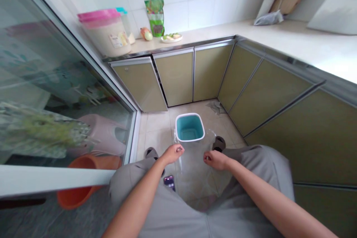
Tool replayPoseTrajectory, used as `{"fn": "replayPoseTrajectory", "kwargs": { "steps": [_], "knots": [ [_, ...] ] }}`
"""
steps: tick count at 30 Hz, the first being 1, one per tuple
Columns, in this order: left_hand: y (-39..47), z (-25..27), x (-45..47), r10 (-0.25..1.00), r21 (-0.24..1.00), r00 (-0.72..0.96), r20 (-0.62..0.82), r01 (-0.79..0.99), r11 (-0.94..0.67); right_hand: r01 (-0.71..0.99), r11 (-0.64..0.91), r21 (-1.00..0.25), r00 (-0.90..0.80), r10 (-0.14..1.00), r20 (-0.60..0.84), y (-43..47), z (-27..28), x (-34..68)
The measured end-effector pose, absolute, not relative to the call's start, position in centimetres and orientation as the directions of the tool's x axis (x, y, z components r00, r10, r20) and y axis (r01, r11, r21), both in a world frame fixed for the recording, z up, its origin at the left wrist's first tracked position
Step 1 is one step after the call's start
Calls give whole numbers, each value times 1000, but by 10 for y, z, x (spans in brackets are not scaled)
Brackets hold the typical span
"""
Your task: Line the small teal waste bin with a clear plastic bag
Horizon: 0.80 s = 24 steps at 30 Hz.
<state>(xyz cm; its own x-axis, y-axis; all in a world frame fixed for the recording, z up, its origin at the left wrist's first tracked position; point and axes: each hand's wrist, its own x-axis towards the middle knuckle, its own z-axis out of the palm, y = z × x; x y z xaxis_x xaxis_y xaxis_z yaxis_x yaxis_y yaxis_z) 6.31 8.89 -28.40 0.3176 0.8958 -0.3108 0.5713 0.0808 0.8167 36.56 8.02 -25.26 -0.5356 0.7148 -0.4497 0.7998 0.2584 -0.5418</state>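
Note:
A clear plastic bag (pixel 193 161), hard to make out against the tiles, is stretched between my two hands. My left hand (pixel 174 152) pinches its left edge with curled fingers. On the other side, my right hand (pixel 214 159) is closed on the right edge. Just beyond the bag, a teal bin (pixel 190 127) with a white rim stands upright on the floor, its inside facing up to me. Part of the bag's outline shows beside the bin; whether they touch, I cannot tell.
A phone (pixel 169 182) lies on the floor between my feet. Cabinets (pixel 175 78) line the far and right sides, one door ajar. A glass door (pixel 69 81) stands left, with an orange bucket (pixel 74 197) behind it. A pink-lidded container (pixel 107 35) sits on the counter.

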Motion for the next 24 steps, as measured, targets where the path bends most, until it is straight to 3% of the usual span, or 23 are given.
{"fn": "replayPoseTrajectory", "kwargs": {
  "steps": [3,9,16,20,24],
  "knots": [
    [82,-306,52,879,757,257,-401,634,160,857,227,-462,-461,738,-493,83,-263,373],
    [78,-334,37,869,660,124,-479,704,262,843,203,-498,-456,761,-462,90,-265,375],
    [85,-334,37,880,734,73,-470,587,343,821,198,-536,-466,774,-429,95,-263,368],
    [96,-305,41,912,827,53,-407,444,344,757,102,-646,-407,846,-344,102,-258,373],
    [109,-246,43,967,919,25,-254,318,233,537,-42,-843,-338,905,-260,116,-233,382]
  ]
}}
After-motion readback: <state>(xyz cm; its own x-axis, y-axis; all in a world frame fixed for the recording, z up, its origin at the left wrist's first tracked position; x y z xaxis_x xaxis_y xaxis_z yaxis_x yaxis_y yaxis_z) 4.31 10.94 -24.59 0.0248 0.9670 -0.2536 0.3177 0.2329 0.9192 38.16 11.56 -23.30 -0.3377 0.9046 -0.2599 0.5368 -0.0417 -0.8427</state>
